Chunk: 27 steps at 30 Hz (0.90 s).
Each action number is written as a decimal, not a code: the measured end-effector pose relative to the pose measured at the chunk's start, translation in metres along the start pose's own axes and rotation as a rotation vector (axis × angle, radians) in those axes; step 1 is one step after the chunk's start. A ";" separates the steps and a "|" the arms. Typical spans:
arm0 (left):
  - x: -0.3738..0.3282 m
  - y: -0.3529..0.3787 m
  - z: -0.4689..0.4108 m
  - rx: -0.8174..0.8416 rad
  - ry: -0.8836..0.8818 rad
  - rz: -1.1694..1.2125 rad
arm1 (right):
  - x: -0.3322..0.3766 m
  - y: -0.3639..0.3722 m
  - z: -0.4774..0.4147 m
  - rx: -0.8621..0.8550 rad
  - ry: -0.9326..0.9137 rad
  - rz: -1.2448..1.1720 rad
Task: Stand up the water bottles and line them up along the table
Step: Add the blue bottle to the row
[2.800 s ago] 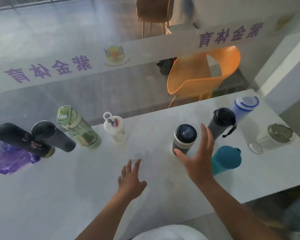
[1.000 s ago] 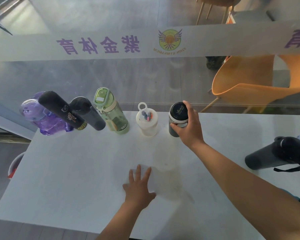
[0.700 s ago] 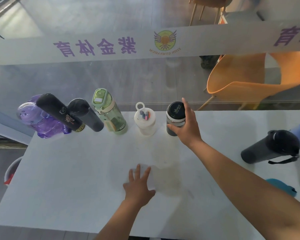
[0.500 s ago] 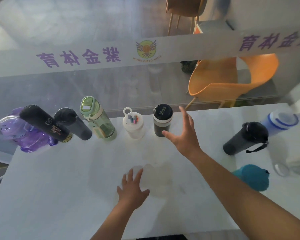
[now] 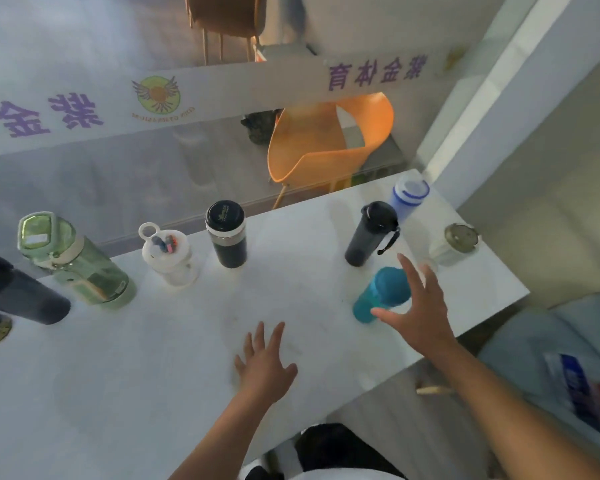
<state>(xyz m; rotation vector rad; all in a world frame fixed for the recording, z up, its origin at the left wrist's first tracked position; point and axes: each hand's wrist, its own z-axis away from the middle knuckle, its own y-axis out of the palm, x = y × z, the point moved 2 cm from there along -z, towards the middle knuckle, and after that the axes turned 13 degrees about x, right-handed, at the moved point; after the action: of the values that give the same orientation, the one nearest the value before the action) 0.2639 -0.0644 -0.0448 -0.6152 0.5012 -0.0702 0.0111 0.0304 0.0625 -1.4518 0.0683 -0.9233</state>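
Note:
Along the far edge of the white table [image 5: 118,375] stand a dark bottle [image 5: 18,296], a green bottle [image 5: 73,261], a small white bottle [image 5: 168,258] and a black tumbler with a dark lid [image 5: 226,233]. At the right stand a black bottle with a strap [image 5: 369,233], a blue-and-white bottle [image 5: 407,199], a teal bottle [image 5: 378,296] and a clear cup with a metal lid [image 5: 454,240]. My right hand [image 5: 420,306] hovers open just over the teal bottle, fingers spread. My left hand [image 5: 264,365] lies flat on the table, empty.
A glass wall with a white banner runs behind the table. An orange chair [image 5: 326,147] stands beyond the glass. The table's right edge drops off near the clear cup; a white pillar [image 5: 499,98] rises at the far right.
My right hand let go of the black tumbler next to the small white bottle and swung right to the teal bottle. The view turned right. My left hand stayed flat.

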 end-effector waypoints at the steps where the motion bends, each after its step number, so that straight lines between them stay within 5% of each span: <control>1: -0.003 0.001 -0.001 0.003 -0.003 0.000 | -0.009 0.005 -0.004 0.030 0.004 -0.008; 10: 0.002 -0.005 -0.008 -0.036 -0.186 0.025 | -0.017 0.027 -0.043 0.105 -0.159 -0.178; 17: 0.001 0.002 -0.012 -0.025 -0.358 0.085 | 0.051 0.033 -0.106 0.252 -0.443 -0.303; 27: 0.009 0.008 -0.016 -0.004 -0.400 0.064 | 0.131 0.073 -0.215 0.399 -0.506 -0.320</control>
<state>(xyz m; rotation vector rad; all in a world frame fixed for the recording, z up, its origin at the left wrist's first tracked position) 0.2632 -0.0682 -0.0649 -0.5981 0.1330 0.1131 0.0143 -0.2287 0.0245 -1.2957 -0.7031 -0.7418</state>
